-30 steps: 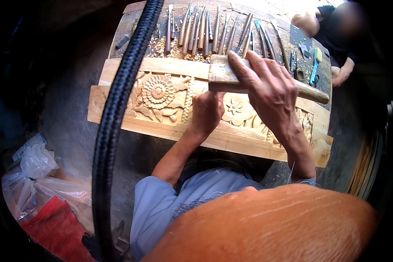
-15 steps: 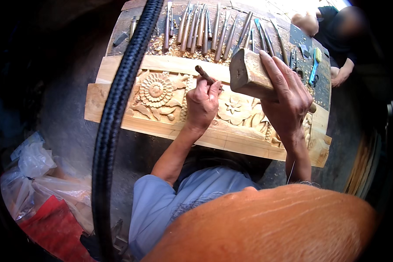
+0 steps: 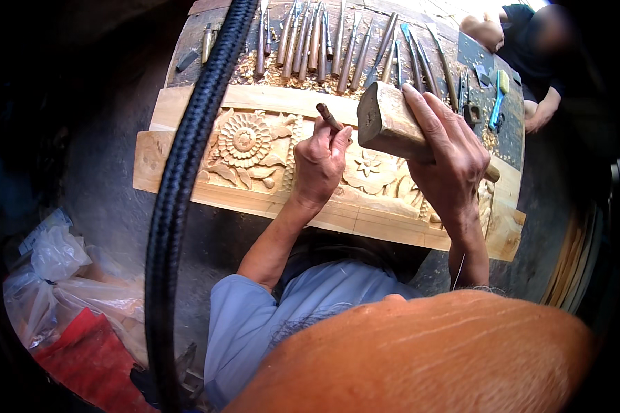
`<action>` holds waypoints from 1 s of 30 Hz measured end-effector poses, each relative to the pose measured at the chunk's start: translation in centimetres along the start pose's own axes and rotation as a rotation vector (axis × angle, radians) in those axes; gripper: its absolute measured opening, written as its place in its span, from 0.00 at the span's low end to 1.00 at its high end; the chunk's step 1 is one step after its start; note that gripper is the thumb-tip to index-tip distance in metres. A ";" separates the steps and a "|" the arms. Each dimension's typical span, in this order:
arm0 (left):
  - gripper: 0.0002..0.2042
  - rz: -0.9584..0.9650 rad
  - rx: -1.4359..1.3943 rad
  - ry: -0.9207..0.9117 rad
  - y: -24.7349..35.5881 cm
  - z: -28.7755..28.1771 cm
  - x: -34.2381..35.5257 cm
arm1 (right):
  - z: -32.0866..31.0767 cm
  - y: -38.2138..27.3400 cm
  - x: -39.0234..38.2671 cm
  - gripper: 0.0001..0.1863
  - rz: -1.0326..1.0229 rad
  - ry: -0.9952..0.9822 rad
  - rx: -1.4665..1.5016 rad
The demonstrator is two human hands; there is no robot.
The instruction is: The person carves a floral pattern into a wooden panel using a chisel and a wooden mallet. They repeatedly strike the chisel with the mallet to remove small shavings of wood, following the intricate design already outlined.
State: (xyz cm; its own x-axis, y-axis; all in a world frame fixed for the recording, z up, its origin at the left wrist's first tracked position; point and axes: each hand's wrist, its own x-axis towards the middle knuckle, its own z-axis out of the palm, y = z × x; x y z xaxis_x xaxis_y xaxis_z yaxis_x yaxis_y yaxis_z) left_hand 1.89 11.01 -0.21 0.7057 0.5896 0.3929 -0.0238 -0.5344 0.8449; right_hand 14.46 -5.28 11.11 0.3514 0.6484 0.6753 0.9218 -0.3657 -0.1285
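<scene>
My left hand (image 3: 319, 167) is closed around a carving chisel (image 3: 328, 115) over the middle of a carved wooden panel (image 3: 151, 162). The brown end of its handle sticks up from my fist; its blade is hidden. In my right hand (image 3: 455, 162) is a wooden mallet (image 3: 401, 125), its block-shaped head lifted just right of the chisel's top and apart from it. The mallet's handle end shows beyond the hand. A round layered flower (image 3: 244, 140) is carved at the panel's left, and a smaller star-shaped flower (image 3: 367, 165) lies between my hands.
Several chisels (image 3: 313, 45) lie in a row among wood shavings at the workbench's far side. A blue brush (image 3: 499, 100) is at the right, near another person's hand (image 3: 542, 113). A black braided cable (image 3: 193, 138) crosses the left. Plastic bags (image 3: 58, 258) stand lower left.
The mallet has shifted slightly down and left, toward the chisel. The chisel's top has tilted a little to the right. Both hands keep their hold.
</scene>
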 end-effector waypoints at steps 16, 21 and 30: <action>0.16 0.268 0.231 -0.083 -0.6 1.0 0.1 | 2.7 1.3 0.6 0.34 -0.111 0.036 -0.079; 0.12 0.243 0.230 -0.069 -0.1 1.0 0.2 | 2.0 1.8 1.3 0.31 -0.092 0.180 -0.018; 0.06 -0.191 -0.244 0.087 -1.0 0.0 0.0 | -0.8 4.6 -1.4 0.25 -0.018 0.237 -0.193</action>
State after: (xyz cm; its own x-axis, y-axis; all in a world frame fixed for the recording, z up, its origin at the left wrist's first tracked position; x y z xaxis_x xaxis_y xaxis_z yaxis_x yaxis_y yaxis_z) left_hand 1.88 11.56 -1.04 0.6509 0.7204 0.2393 -0.0735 -0.2539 0.9644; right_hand 18.06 -8.40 10.14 0.2660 0.4904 0.8299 0.8715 -0.4903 0.0104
